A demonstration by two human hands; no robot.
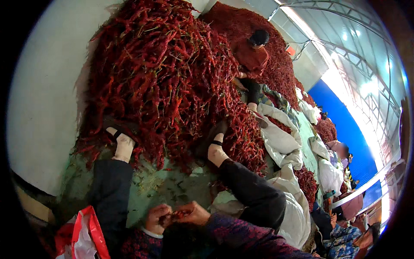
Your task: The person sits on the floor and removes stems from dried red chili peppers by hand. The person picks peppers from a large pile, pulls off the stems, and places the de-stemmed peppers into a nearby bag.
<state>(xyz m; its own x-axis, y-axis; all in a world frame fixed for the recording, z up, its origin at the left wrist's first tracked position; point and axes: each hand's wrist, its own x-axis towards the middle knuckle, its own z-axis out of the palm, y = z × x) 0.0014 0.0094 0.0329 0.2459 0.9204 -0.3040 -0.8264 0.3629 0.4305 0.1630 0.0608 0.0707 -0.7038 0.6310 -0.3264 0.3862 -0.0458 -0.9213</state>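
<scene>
Near the bottom centre, my left hand is closed around something small and dark red that looks like dried chilli. My right hand meets it from the other side, its fingers pinching reddish pieces between the two hands. Which piece belongs to which hand is hard to tell. A large heap of dried red chillies rises beyond my outstretched legs, and both my feet touch its lower edge. Small bits of debris lie on the green floor between my legs.
A red and white bag stands by my left leg. White woven sacks with chillies lie to the right. A co-worker sits at another chilli heap; others sit farther right. A pale wall borders the left side.
</scene>
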